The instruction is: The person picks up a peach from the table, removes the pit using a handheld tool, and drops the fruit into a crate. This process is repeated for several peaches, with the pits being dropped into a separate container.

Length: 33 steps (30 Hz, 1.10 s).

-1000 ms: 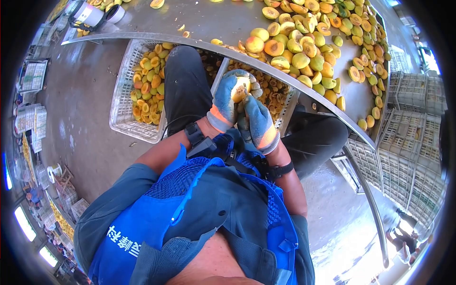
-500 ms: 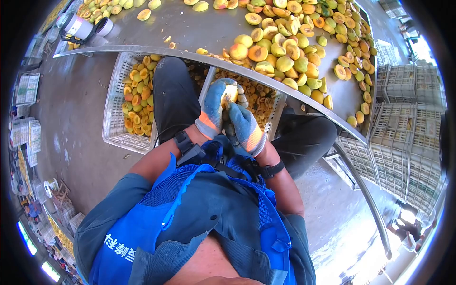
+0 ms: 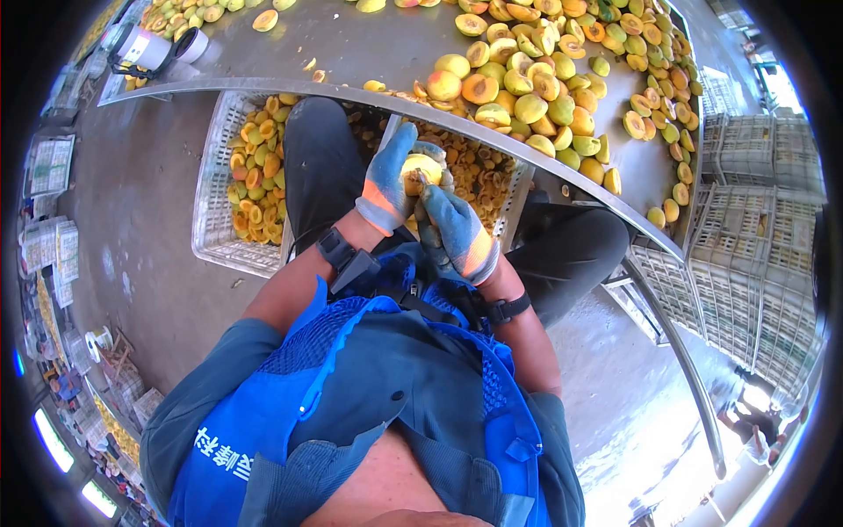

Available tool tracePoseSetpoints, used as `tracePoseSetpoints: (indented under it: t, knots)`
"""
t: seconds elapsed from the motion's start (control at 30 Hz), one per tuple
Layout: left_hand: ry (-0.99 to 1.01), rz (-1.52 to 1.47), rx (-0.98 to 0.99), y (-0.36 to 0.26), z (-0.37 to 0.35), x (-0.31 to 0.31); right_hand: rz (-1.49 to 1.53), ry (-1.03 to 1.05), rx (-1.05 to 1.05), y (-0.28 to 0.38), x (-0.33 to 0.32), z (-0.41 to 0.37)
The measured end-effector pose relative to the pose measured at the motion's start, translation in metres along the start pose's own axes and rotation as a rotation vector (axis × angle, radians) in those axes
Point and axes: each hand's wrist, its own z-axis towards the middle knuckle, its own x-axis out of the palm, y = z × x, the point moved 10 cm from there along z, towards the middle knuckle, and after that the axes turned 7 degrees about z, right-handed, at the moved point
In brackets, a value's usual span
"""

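Note:
Both hands wear blue and orange gloves and meet above my lap, near the table's front edge. My left hand (image 3: 389, 182) is wrapped round a yellow fruit (image 3: 423, 172). Against the fruit's lower side my right hand (image 3: 458, 230) is closed, with a small dark tip showing at its fingers; what it grips is mostly hidden. Below the hands, a crate (image 3: 520, 198) holds many small orange-brown pieces. To the left stands a white crate (image 3: 208, 176) of fruit halves (image 3: 259, 167).
Many cut fruit halves (image 3: 531, 108) lie on the metal table (image 3: 351, 53). Two white containers (image 3: 145, 50) stand at its left end. Stacked crates (image 3: 746, 237) are at the right, above a curved metal bar (image 3: 676, 347). A person (image 3: 755, 422) is at the lower right.
My left fingers have opened out somewhat round the fruit, showing more of its yellow side. The view has shifted slightly. Both hands remain together at the fruit.

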Motion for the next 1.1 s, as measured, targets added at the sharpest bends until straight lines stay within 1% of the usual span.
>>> tracePoseSetpoints:
  t: [0.1,0.17,0.2,0.3,0.37,0.4,0.47,0.5,0.57,0.67,0.7,0.77,0.8,0.9,0.97,1.0,1.07,1.1]
  knots:
    - [-0.023,0.0,-0.04,0.002,0.0,-0.002,-0.001,-0.009,0.045,-0.006,-0.003,0.002]
    - [-0.039,0.003,-0.064,0.004,0.001,-0.005,-0.04,-0.037,0.02,-0.01,-0.006,0.008]
    - [-0.03,-0.001,-0.038,0.005,0.001,-0.006,-0.059,-0.052,0.006,-0.011,-0.007,0.009]
    - [0.007,0.027,0.062,0.004,-0.005,-0.006,0.055,0.003,0.002,-0.01,0.0,0.01]
    - [0.044,0.101,0.153,-0.008,-0.016,0.002,0.182,0.116,0.088,-0.011,0.011,0.004]
    - [0.051,0.093,0.148,-0.008,-0.016,0.002,0.245,0.175,0.133,-0.013,0.018,0.001]
    - [0.07,0.077,0.139,-0.006,-0.017,0.004,0.263,0.191,0.154,-0.017,0.021,0.002]
    - [0.045,0.024,0.113,-0.004,-0.016,0.005,0.271,0.197,0.161,-0.017,0.021,0.002]
    - [-0.013,-0.086,0.057,0.0,-0.019,0.006,0.206,0.151,0.138,-0.018,0.016,0.004]
    - [-0.023,-0.15,0.032,0.011,-0.013,-0.002,0.078,0.083,0.08,-0.02,0.008,0.011]
    - [-0.026,-0.085,0.043,0.013,-0.011,-0.005,0.032,0.057,0.058,-0.021,0.005,0.012]
    - [-0.03,0.048,0.06,0.015,-0.008,-0.011,0.242,0.207,0.189,-0.028,0.014,0.005]
    - [-0.006,0.048,0.056,0.015,-0.008,-0.008,0.345,0.282,0.251,-0.029,0.019,0.001]
    - [0.037,0.029,0.025,0.017,-0.013,0.001,0.451,0.329,0.243,-0.031,0.021,-0.001]
    - [0.044,0.008,-0.021,0.02,-0.014,0.005,0.521,0.376,0.29,-0.034,0.021,-0.002]
    - [0.098,0.007,-0.041,0.024,-0.012,0.008,0.558,0.395,0.313,-0.037,0.02,-0.004]
    - [0.196,-0.002,-0.084,0.035,-0.006,0.006,0.442,0.333,0.298,-0.043,0.007,-0.001]
    - [0.218,0.079,-0.059,0.034,-0.003,0.004,0.38,0.306,0.289,-0.042,0.003,0.001]
